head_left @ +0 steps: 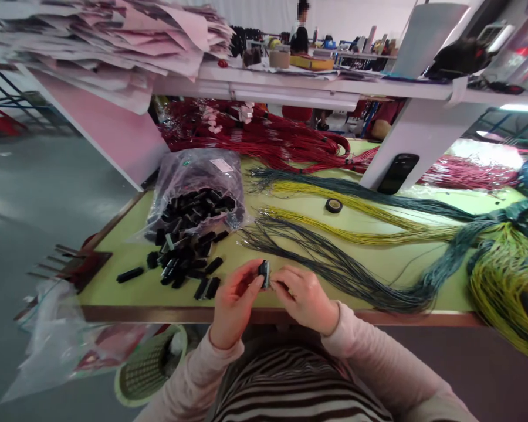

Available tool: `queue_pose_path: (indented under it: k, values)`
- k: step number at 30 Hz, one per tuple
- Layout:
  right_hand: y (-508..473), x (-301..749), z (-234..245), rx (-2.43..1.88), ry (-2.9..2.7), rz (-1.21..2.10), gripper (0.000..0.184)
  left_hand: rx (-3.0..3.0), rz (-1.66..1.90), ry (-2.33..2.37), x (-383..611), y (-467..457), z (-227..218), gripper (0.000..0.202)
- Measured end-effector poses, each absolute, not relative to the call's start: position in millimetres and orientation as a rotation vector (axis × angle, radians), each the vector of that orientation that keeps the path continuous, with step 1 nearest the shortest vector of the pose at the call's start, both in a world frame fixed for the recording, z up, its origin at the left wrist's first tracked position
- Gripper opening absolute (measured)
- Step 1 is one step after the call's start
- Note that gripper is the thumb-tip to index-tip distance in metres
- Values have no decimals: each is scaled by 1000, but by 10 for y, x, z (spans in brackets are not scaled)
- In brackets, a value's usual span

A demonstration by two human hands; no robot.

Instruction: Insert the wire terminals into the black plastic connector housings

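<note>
My left hand (235, 299) pinches a small black plastic connector (264, 274) just above the near edge of the yellow-green table (378, 264). My right hand (301, 296) is closed right beside it, fingertips at the connector's right side, apparently on a thin wire end I cannot make out. Bundles of dark green wires (334, 264) fan out on the table just beyond my hands. A heap of black connectors (187, 258) lies to the left, spilling from a clear plastic bag (198, 187).
Yellow wire bundles (378, 234) and red wire bundles (281, 140) cross the table; a roll of black tape (333, 205) lies among them. A phone (398, 173) leans on a white shelf support. A green basket (152, 366) sits below left. A person stands far back.
</note>
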State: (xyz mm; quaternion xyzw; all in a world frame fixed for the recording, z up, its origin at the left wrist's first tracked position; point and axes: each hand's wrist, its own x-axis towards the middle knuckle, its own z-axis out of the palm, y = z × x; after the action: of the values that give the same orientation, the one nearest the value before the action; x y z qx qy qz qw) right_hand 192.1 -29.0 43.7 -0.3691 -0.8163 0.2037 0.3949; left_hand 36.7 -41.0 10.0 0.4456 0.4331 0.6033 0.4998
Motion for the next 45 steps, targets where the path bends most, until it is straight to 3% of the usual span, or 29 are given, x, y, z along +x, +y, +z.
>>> queue_pose_path:
  k: [7,15,23,32,36,39,45]
  values:
    - [-200,2067,321,-901,-2019,748,15,868,1453,995,316,-328,84,29]
    - [726,2651,-71,-1668,-2186,177,28,868,1202,964,391,-80,40,34]
    - [534,2544,-64,-1181,-2573,346,23,836,1134,993,437,374,-52,39]
    - [1463,2704,2,-1732,-2360,94,19,875,956,1126,424,501,-175,38]
    - [1578,2841,-57,-1701,-2377,165,13,883,944,1143,398,496,-153,38]
    - [1486,2937,-11,-1670,-2353,162,19,877,941,1140,405,494,-135,38]
    - [1318,3035,269,-1502,-2165,-57,22,852,981,1079,398,461,-88,47]
